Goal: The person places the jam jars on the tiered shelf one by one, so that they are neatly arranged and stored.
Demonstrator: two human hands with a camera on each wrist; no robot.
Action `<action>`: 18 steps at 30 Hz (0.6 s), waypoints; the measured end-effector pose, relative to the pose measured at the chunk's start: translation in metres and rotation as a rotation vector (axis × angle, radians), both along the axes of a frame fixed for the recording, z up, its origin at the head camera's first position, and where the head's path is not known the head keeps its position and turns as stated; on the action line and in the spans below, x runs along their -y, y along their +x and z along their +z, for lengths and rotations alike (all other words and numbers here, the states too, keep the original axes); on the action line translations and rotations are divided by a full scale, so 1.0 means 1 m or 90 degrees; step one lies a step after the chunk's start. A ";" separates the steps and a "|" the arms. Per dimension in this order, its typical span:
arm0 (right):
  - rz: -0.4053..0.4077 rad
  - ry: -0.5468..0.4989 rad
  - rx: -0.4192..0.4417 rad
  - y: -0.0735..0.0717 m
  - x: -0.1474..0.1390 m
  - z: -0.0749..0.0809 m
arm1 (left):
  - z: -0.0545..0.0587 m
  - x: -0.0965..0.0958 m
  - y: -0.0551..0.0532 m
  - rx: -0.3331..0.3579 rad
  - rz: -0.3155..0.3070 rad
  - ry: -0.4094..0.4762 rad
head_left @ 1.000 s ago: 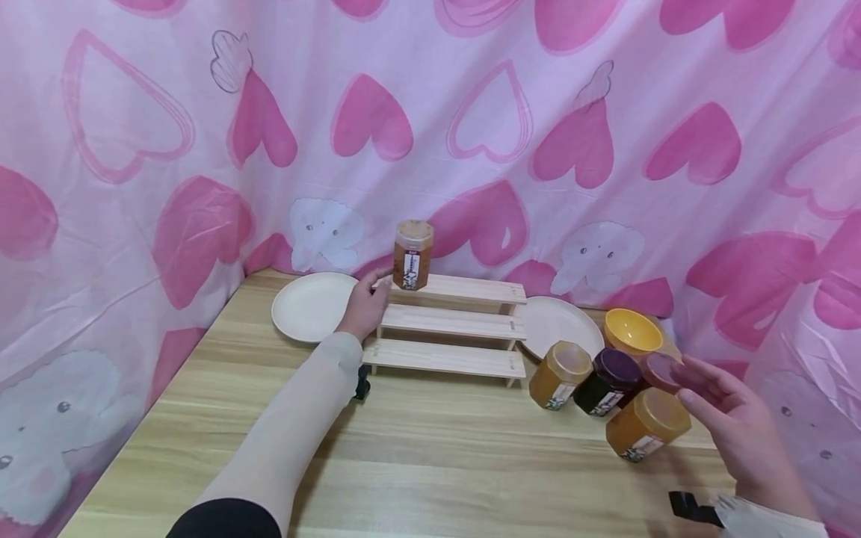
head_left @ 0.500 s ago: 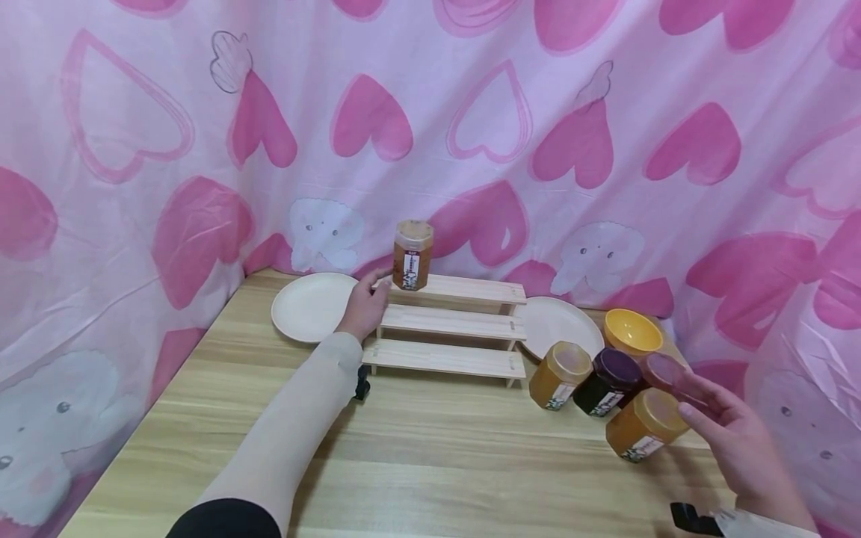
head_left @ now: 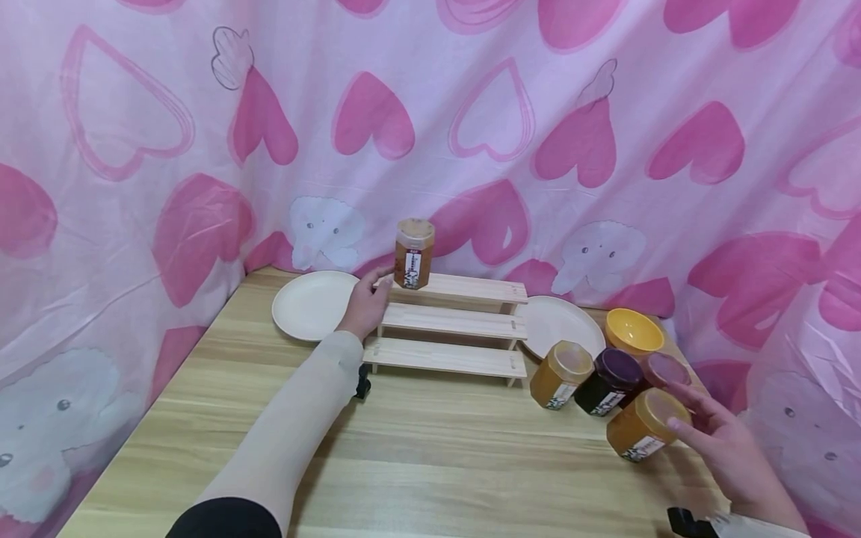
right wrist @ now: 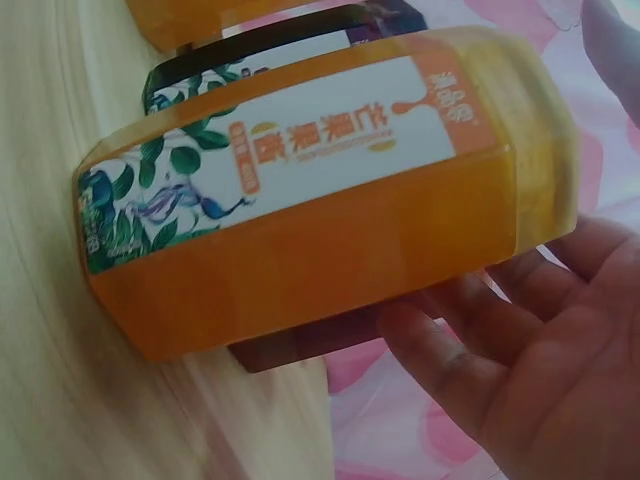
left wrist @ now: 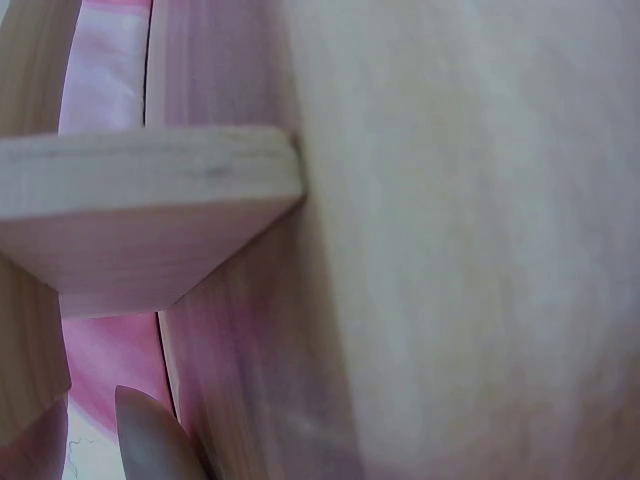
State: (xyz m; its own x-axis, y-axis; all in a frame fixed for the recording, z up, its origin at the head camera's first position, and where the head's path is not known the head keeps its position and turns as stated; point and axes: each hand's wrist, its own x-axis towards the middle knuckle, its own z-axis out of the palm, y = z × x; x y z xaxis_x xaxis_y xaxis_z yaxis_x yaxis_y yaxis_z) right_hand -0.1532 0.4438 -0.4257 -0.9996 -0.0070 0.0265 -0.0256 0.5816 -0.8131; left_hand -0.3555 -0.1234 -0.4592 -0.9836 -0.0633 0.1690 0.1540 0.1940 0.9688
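Note:
A jar of amber jam (head_left: 413, 254) stands upright at the left end of the wooden three-tier rack's top shelf (head_left: 471, 288). My left hand (head_left: 365, 306) is at that end, its index fingertip right at the jar's side. In the left wrist view, fingertips (left wrist: 155, 440) show below a plank of the rack. My right hand (head_left: 726, 444) spreads beside the orange mango jam jar (right wrist: 300, 270), thumb apart from the fingers. Its fingers reach behind the jar near the lid. Behind it are a pink-lidded jar (head_left: 664, 368), a dark purple jar (head_left: 608, 381) and another amber jar (head_left: 560, 376).
White plates (head_left: 312, 306) stand left and right of the rack, the right plate (head_left: 558, 325) partly behind it. A yellow bowl (head_left: 634, 332) sits at the back right. A pink heart-patterned curtain (head_left: 430, 112) hangs behind the wooden table (head_left: 417, 463).
My right hand has moved left and inward, its fingers coming closer to the mango jam jar's lid. My left hand and the jar on the top shelf have stayed in place.

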 end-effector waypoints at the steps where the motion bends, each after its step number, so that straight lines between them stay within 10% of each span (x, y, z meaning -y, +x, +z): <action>1: 0.012 -0.008 0.005 0.000 0.000 -0.001 | 0.000 0.000 0.000 0.000 0.000 -0.001; 11: 0.144 -0.111 -0.028 -0.006 -0.003 -0.010 | 0.001 -0.001 0.001 0.000 0.005 -0.003; 18: 0.134 -0.078 -0.058 -0.008 -0.003 -0.013 | 0.002 -0.002 0.003 0.000 0.003 -0.004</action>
State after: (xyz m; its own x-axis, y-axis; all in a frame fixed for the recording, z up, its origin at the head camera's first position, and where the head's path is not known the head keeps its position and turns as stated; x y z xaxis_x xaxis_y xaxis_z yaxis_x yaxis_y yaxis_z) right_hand -0.1608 0.4470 -0.4385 -0.9700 -0.2055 0.1296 -0.2116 0.4525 -0.8663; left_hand -0.3527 -0.1214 -0.4573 -0.9834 -0.0664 0.1691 0.1529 0.2008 0.9676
